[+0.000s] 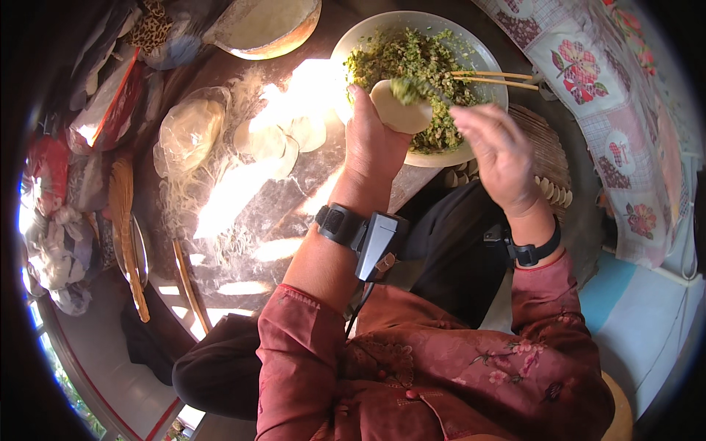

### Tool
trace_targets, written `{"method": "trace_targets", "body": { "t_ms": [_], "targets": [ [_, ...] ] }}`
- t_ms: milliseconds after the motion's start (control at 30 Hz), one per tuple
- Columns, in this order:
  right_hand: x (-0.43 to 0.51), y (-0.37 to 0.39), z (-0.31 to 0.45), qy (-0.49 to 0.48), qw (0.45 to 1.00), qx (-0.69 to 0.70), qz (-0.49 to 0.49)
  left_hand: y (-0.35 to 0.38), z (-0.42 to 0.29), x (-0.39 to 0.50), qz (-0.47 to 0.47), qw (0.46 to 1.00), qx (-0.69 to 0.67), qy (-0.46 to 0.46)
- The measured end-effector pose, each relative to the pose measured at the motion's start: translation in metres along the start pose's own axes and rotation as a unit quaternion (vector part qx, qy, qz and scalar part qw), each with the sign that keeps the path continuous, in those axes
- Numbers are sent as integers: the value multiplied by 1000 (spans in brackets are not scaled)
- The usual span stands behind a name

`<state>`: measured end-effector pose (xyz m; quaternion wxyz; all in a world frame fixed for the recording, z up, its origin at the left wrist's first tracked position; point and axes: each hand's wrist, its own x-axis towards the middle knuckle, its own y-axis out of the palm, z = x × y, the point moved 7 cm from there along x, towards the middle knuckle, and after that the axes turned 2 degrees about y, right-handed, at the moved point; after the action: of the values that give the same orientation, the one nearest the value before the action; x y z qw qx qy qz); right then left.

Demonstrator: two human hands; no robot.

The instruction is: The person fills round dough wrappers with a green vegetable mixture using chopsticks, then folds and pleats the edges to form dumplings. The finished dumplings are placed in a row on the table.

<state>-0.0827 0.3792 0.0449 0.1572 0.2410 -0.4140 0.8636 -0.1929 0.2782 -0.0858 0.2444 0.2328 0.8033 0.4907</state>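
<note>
My left hand [378,138] holds a round dough wrapper [401,117] flat, over the near edge of a large bowl [501,107]. Chopped green filling [422,49] fills much of that bowl. My right hand [496,151] grips a thin utensil [443,97], blurred, so its exact kind is unclear. At its tip a clump of filling [407,91] meets the wrapper's upper edge. A pair of wooden chopsticks [496,78] rests in the bowl, its ends over the right rim. Several loose wrappers [270,140] overlap on the floured board [248,206].
Left of the loose wrappers, more sit in a clear plastic bag [193,129]. Folded dumplings [554,193] line a stalk mat [538,135] on the right. A rolling pin [190,284], a hand broom [128,231], plastic bags [60,242] and a gourd ladle [265,25] lie around. Patterned cloth [606,127] hangs at right.
</note>
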Motion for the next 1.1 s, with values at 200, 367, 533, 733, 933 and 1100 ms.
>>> {"method": "trace_targets", "body": {
  "t_ms": [200,367,533,733,933,1100],
  "targets": [
    [-8,-13,5,18,998,42,-30,-11,-3,-9,-31,999,20,-7],
    [-16,-17,14,67,996,55,-33,-14,-7,-13,-13,1000,-6,6],
    [-20,0,27,23,999,6,-32,-11,-9,-17,-3,1000,-8,24],
    [-23,15,34,-35,996,-73,-27,-24,-5,-17,-23,999,-6,42],
    [-22,17,27,-36,988,-151,-27,-32,-4,-16,54,991,22,118],
    [-21,3,11,64,997,-31,-42,-37,-12,-21,20,993,41,104]
  ]
}}
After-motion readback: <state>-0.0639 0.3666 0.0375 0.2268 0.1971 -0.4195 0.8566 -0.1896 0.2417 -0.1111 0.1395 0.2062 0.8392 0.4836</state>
